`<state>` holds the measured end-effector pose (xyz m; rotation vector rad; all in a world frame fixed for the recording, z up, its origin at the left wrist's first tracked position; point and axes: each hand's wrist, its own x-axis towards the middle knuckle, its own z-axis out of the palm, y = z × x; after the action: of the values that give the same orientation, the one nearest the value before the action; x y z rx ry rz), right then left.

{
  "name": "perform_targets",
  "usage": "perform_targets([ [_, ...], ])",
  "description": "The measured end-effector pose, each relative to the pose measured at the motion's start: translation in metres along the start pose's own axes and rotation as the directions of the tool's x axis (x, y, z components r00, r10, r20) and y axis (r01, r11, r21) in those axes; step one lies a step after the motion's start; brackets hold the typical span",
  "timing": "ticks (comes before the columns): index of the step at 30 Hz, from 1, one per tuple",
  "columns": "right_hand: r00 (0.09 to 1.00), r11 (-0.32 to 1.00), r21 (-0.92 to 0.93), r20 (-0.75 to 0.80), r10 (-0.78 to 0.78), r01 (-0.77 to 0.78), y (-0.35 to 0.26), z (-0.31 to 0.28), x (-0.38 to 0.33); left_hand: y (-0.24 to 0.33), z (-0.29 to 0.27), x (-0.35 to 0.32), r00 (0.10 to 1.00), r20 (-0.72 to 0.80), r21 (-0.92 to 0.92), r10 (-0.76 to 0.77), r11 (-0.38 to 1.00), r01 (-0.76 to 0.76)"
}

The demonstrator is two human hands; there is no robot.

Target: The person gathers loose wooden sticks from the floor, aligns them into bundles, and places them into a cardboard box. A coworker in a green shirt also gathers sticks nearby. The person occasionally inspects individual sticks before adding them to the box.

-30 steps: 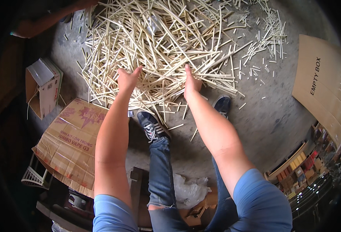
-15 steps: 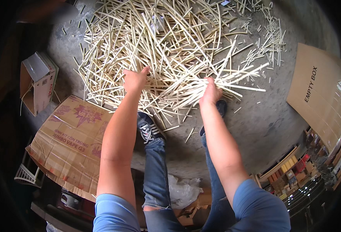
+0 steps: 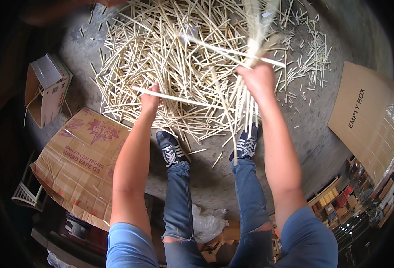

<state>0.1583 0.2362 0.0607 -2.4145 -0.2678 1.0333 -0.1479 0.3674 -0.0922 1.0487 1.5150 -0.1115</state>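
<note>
A large heap of pale, thin cut sticks (image 3: 179, 67), like stripped stems, lies on the grey floor in front of my feet. My right hand (image 3: 260, 80) is closed round a bundle of these sticks (image 3: 253, 47), raised over the heap's right side and smeared by motion. Several sticks hang or swing loose below and left of it. At the near left edge of the heap is my left hand (image 3: 150, 100), its thumb up. One long stick (image 3: 174, 97) crosses in front of that hand; its fingers are hidden, so I cannot tell whether it grips any.
Flattened brown cardboard (image 3: 78, 165) lies at my left, an open carton (image 3: 49, 89) beyond it. Another cardboard sheet (image 3: 362, 120) stands at the right. Short stick pieces (image 3: 315, 58) are scattered far right. Clear plastic (image 3: 208, 223) lies between my legs. A blurred hand (image 3: 110, 2) shows at top left.
My right hand has lifted the stick bundle up and away from me, turning it from pointing right to upright; some sticks swing loose. My left hand has moved slightly left and nearer.
</note>
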Motion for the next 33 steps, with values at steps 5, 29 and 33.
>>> perform_targets([
  [5, 0.964, 0.985, -0.059, 0.222, -0.144, 0.161, -0.067, 0.071, 0.018, -0.008, 0.006, -0.015, 0.975, -0.132, -0.539, -0.178, 0.839, 0.081],
  [29, 0.929, 0.966, 0.064, 0.265, -0.257, 0.249, 0.005, 0.170, 0.026, 0.063, 0.030, -0.050, 0.953, 0.280, -0.499, 0.117, 0.866, 0.040],
  [33, 0.844, 0.797, 0.582, 0.500, -0.195, -0.160, -0.028, 0.150, 0.005, 0.089, 0.021, -0.081, 0.964, 0.201, -0.536, 0.172, 0.843, -0.039],
])
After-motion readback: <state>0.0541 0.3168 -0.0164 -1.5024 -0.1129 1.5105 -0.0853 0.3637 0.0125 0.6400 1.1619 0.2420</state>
